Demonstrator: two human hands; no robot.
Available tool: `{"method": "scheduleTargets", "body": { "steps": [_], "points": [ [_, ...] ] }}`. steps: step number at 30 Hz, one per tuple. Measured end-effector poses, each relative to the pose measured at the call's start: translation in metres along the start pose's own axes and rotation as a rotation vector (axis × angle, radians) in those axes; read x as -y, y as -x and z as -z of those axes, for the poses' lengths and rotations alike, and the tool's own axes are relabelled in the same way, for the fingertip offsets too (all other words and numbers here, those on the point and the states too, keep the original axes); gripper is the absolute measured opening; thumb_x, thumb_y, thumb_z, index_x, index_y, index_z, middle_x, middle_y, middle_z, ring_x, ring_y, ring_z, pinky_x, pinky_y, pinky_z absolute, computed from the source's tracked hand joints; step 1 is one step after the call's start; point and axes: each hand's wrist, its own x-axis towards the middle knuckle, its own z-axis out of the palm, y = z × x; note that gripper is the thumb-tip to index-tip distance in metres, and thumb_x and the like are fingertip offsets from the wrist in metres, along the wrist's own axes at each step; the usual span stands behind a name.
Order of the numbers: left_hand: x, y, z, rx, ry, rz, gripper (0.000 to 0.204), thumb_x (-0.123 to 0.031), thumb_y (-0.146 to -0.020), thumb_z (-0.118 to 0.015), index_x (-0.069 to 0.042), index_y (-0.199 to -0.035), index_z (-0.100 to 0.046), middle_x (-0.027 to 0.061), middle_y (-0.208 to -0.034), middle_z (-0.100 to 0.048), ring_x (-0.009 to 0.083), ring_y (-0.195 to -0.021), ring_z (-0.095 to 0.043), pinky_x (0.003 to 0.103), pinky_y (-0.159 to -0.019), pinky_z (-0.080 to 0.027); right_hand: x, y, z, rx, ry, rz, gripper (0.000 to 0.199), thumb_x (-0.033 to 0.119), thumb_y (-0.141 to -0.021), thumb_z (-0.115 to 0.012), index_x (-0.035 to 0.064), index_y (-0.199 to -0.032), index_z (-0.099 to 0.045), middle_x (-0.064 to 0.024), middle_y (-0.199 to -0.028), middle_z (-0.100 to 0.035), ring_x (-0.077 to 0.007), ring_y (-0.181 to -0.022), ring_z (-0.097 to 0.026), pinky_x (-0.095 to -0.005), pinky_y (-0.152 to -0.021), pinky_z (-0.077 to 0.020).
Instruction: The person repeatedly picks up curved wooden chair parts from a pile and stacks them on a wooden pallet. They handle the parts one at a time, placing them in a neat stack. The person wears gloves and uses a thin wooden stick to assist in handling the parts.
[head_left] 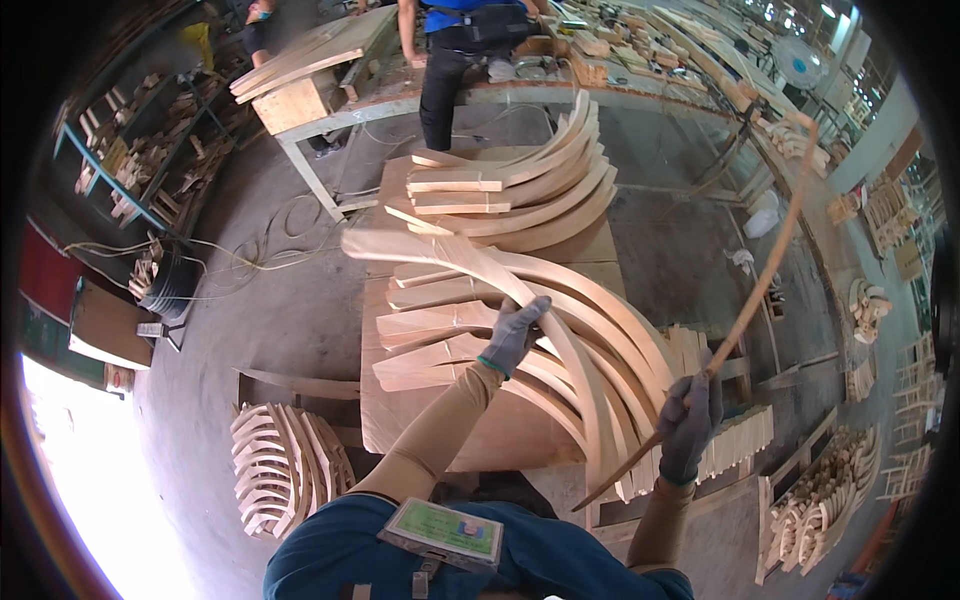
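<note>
Item in hand: one long curved wooden piece [470, 262], pale and bent in a broad arc, held up above the desk [420, 420] with its far end toward the upper left and its near end running down between the two arms. The left hand [513, 335], in a grey glove, has its fingers wrapped around the middle of this piece. The right hand [688, 425], also grey-gloved, is closed around a thin wooden stick [770, 270] that slants up to the right, well above the stock. Stock on the desk: a near stack of curved pieces [560, 370], fanned and overlapping directly beneath the lifted one, and a far stack [520, 190] of similar arcs. Judged from the lay of things, the work is partway: many pieces lie stacked, one is off the pile, and further curved parts wait on the floor at lower left [285, 465] and in a crate at lower right [820, 500]. Labels and signs: a rectangular green and white card in a clear holder [440, 533] hangs at the person's chest, at the lower edge of the view; its print is too small to tell. A flat brown board [105, 325] leans at the left. No packages are discernible elsewhere. Another person [455, 60] stands at a far bench [340, 80].
</note>
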Motion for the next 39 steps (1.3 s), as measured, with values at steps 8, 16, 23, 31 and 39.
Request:
{"method": "scheduleTargets", "body": {
  "steps": [8, 16, 23, 31, 39],
  "points": [
    [-0.166, 0.029, 0.046, -0.472, -0.500, -0.662, 0.043, -0.027, -0.078, -0.073, -0.003, -0.104, -0.048, 0.0068, -0.088, -0.056, 0.0159, -0.075, -0.052, 0.031, -0.065, -0.047, 0.000, 0.039, -0.107, 0.394, -0.102, 0.063, 0.026, 0.016, -0.099, -0.042, 0.0070, -0.123, -0.047, 0.0016, -0.056, -0.042, -0.0038, -0.039, -0.034, -0.0190, -0.033, -0.0297],
    [-0.283, 0.169, 0.135, -0.644, -0.401, -0.753, 0.047, -0.031, -0.074, -0.075, -0.003, -0.096, -0.045, 0.0105, -0.085, -0.055, 0.0182, -0.071, -0.053, 0.037, -0.062, -0.047, -0.027, 0.173, -0.206, 0.847, 0.045, 0.086, 0.044, 0.013, -0.096, -0.049, 0.0002, -0.137, -0.040, -0.0050, -0.070, -0.053, -0.0059, -0.040, -0.040, -0.0196, -0.037, -0.0331],
    [-0.295, 0.282, 0.171, -0.916, -0.452, -0.669, 0.050, -0.037, -0.078, -0.071, -0.005, -0.105, -0.044, 0.0148, -0.093, -0.059, 0.0250, -0.085, -0.057, 0.041, -0.075, -0.048, -0.050, 0.270, -0.270, 1.263, 0.167, 0.175, 0.043, 0.013, -0.096, -0.053, 0.0045, -0.137, -0.044, -0.0014, -0.070, -0.051, -0.0026, -0.042, -0.039, -0.0185, -0.035, -0.0335],
    [-0.293, 0.355, 0.216, -0.968, -0.382, -0.791, 0.043, -0.034, -0.081, -0.069, -0.010, -0.096, -0.036, 0.0080, -0.077, -0.051, 0.0183, -0.066, -0.049, 0.038, -0.058, -0.045, -0.054, 0.387, -0.346, 1.604, 0.209, 0.291, 0.043, 0.018, -0.096, -0.053, 0.0043, -0.136, -0.045, 0.0011, -0.065, -0.049, -0.0016, -0.040, -0.037, -0.0188, -0.035, -0.0327],
    [-0.301, 0.383, 0.230, -0.814, -0.424, -1.060, 0.032, -0.018, -0.085, -0.064, -0.013, -0.100, -0.036, 0.0022, -0.084, -0.051, 0.0115, -0.073, -0.049, 0.031, -0.054, -0.044, -0.062, 0.433, -0.372, 1.698, 0.132, 0.358, 0.044, 0.018, -0.095, -0.054, 0.0032, -0.136, -0.045, 0.0026, -0.065, -0.050, -0.0014, -0.041, -0.040, -0.0190, -0.035, -0.0331]
  ]
}}
